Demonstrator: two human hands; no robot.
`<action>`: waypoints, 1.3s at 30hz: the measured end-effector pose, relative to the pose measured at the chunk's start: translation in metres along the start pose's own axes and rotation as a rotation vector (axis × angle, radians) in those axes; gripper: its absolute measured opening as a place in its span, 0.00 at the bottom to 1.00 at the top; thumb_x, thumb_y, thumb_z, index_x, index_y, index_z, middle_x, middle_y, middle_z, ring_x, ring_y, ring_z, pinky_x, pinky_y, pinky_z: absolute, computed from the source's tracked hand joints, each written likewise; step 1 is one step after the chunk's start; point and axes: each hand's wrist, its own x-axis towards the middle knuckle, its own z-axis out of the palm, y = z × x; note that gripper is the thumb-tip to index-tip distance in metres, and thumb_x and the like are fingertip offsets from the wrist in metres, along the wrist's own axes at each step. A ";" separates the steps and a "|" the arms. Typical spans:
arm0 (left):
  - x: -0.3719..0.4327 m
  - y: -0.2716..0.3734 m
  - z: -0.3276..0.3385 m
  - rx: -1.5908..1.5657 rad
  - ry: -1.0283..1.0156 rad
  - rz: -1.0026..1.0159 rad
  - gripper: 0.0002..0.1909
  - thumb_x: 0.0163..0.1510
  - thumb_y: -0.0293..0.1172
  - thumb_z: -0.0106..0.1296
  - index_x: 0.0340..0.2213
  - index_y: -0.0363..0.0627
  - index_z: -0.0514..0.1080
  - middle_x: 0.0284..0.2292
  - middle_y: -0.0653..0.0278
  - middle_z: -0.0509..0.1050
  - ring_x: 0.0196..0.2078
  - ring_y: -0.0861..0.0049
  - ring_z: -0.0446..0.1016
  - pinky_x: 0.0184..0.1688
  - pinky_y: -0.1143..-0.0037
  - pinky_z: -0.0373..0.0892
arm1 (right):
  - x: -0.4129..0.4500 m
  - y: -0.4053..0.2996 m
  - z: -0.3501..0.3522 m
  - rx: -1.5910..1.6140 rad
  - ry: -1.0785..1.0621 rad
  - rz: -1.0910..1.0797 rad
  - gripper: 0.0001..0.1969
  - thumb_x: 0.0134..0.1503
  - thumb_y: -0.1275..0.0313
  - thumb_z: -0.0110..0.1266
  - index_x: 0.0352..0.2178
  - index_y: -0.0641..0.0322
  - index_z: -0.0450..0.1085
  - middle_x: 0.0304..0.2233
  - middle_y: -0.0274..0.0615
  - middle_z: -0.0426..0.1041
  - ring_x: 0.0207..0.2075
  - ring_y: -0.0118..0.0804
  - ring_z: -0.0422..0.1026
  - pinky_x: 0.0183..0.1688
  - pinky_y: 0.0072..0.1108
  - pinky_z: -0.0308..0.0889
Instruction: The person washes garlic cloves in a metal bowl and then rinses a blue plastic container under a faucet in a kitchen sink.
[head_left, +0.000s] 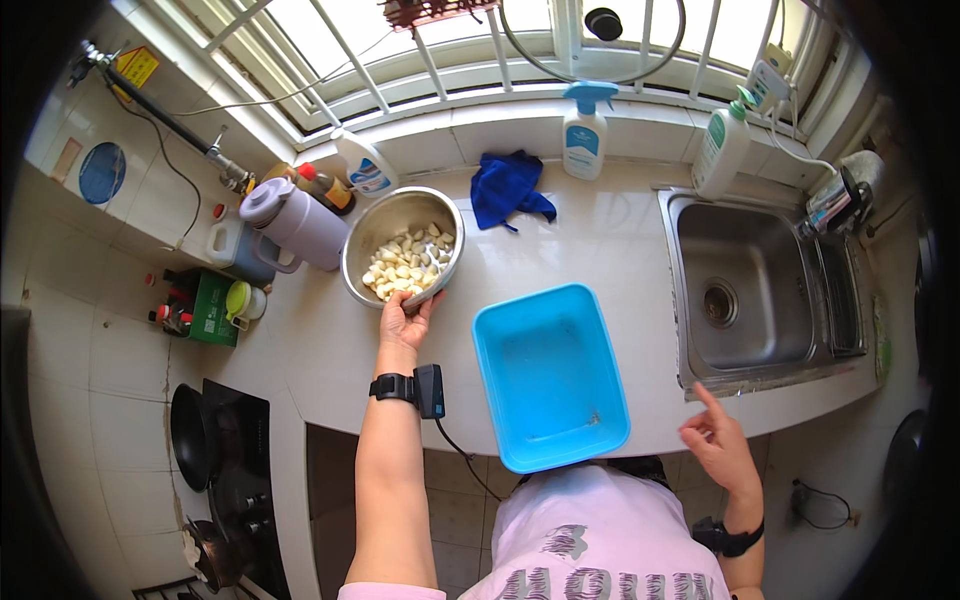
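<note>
My left hand (406, 319) grips the near rim of a stainless steel bowl (360, 225), its thumb at the rim and its other fingers partly hidden under the bowl. Peeled garlic cloves (405, 262) lie in the bowl, which looks tilted. To the right of it, a light blue plastic basin (551, 375) rests at the counter's front edge, with a few small dark bits inside. My right hand (712, 431) is near the front edge, below the sink's near left corner, holding nothing, with its index finger extended.
A steel sink (742, 277) is set in the counter at right. A blue cloth (510, 187) and a spray bottle (585, 139) are at the back. A lilac jug (307, 225) is beside the bowl. At left are bottles in a green carton (214, 307) and a black pan (193, 439).
</note>
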 end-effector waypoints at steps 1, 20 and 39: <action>0.003 0.000 -0.004 -0.041 -0.037 0.010 0.28 0.52 0.26 0.46 0.52 0.30 0.51 0.51 0.43 0.57 0.52 0.38 0.58 0.51 0.62 0.69 | 0.006 -0.006 0.008 -0.020 -0.116 -0.022 0.34 0.49 0.73 0.55 0.57 0.64 0.52 0.26 0.37 0.72 0.25 0.25 0.67 0.30 0.16 0.64; -0.219 -0.185 0.061 0.841 -0.374 -0.269 0.54 0.44 0.50 0.56 0.60 0.46 0.33 0.57 0.50 0.49 0.57 0.60 0.56 0.53 0.64 0.59 | 0.032 0.037 -0.042 0.025 -0.031 -0.171 0.22 0.50 0.71 0.49 0.48 0.65 0.61 0.16 0.45 0.68 0.17 0.39 0.68 0.23 0.28 0.64; -0.206 -0.478 0.234 0.754 -0.294 -0.402 0.39 0.43 0.49 0.52 0.53 0.42 0.56 0.51 0.54 0.62 0.52 0.57 0.63 0.50 0.52 0.61 | 0.277 0.271 -0.509 -0.177 0.881 -0.078 0.31 0.54 0.55 0.49 0.53 0.65 0.57 0.45 0.57 0.68 0.47 0.52 0.67 0.48 0.33 0.63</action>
